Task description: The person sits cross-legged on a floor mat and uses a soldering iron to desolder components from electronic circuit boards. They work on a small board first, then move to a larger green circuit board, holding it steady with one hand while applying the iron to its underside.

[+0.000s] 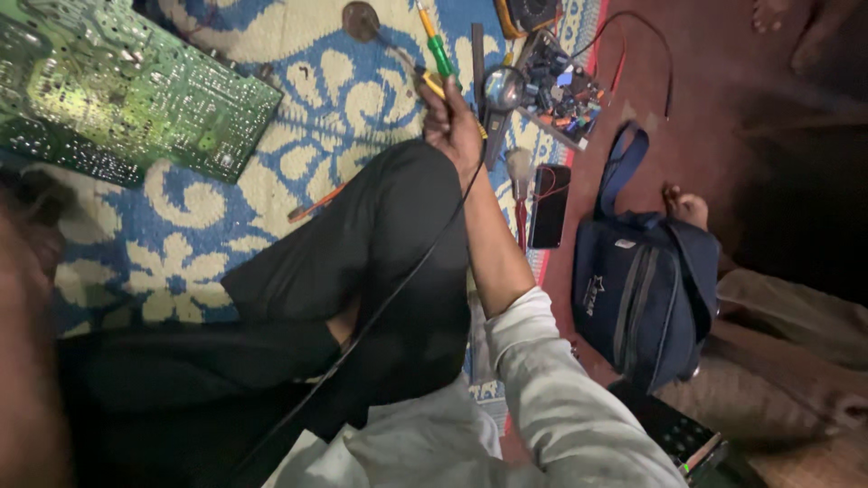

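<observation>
My right hand (452, 126) reaches forward past my bent knee in black trousers (380, 262) and is closed around a yellow-handled corded tool (432, 83). Its black cord (398, 280) runs back over my leg. A green and yellow screwdriver (438, 45) lies just beyond the hand. A shiny round metal object (502, 88) and a small circuit board with coloured parts (561, 86) lie to its right. A blurred skin-coloured shape at the left edge looks like my left hand (27, 343) or arm; its fingers cannot be made out.
A large green circuit board (117, 99) lies at the top left on the blue and cream rug (181, 235). A brush (520, 176), a dark phone (549, 206) and a navy bag (642, 289) lie to the right. Another person's foot (689, 208) rests behind the bag.
</observation>
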